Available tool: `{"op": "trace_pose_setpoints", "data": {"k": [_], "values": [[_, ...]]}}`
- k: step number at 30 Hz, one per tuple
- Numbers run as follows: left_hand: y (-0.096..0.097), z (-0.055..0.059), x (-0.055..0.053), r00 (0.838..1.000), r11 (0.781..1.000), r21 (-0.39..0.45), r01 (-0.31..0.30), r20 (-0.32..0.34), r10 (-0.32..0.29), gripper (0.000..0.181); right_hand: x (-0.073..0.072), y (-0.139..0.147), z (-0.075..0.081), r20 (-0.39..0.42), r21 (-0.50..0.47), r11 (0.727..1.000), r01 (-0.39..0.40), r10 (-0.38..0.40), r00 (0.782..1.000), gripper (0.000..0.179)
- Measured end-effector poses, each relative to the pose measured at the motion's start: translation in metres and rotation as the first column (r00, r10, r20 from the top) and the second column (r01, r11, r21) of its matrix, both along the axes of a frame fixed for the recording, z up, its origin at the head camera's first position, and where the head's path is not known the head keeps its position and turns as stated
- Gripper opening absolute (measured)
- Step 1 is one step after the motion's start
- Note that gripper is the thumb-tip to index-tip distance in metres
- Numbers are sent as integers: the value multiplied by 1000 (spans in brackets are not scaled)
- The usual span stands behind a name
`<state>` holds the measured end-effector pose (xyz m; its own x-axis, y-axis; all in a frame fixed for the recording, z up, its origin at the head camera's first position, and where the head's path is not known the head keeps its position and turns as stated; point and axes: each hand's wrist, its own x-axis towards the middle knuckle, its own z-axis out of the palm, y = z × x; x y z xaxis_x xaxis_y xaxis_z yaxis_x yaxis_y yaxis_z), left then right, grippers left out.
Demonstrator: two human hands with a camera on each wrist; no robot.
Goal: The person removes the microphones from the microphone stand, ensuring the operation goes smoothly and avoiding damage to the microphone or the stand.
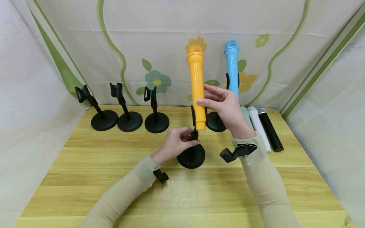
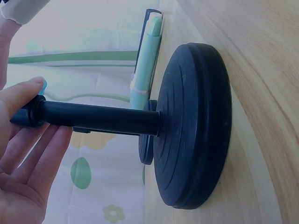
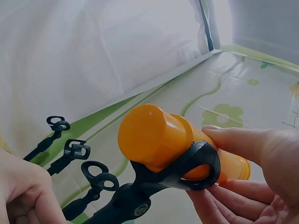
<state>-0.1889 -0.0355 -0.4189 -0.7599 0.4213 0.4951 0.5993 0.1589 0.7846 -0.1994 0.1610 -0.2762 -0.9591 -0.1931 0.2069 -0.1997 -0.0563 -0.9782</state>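
An orange microphone stands nearly upright, head up, at the middle of the table. My right hand grips its body between thumb and fingers. In the right wrist view, its lower end sits in the black clip of a desk stand, whose arms curve around it. My left hand pinches that stand's short pole just above the round base, which rests on the table. Behind my right hand, a blue microphone stands in another stand's clip, its lower part hidden by the hand.
Three black stands with bare clips line the back left: a left one, a middle one and a right one. At the back right lie a mint-green microphone, a white one and a black one. A patterned curtain hangs behind.
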Motion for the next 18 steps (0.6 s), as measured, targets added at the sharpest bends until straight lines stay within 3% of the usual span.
{"op": "trace_pose_setpoints", "data": {"k": [9,18], "values": [[0,0,1,1000,1000,-2,10,25,-10,24,-12,-2,8,-25,-61,998,30,-32,999,52],[0,-1,1,1000,1000,-1,18,10,-18,23,-24,-3,20,-7,-131,983,127,-128,992,50]]}}
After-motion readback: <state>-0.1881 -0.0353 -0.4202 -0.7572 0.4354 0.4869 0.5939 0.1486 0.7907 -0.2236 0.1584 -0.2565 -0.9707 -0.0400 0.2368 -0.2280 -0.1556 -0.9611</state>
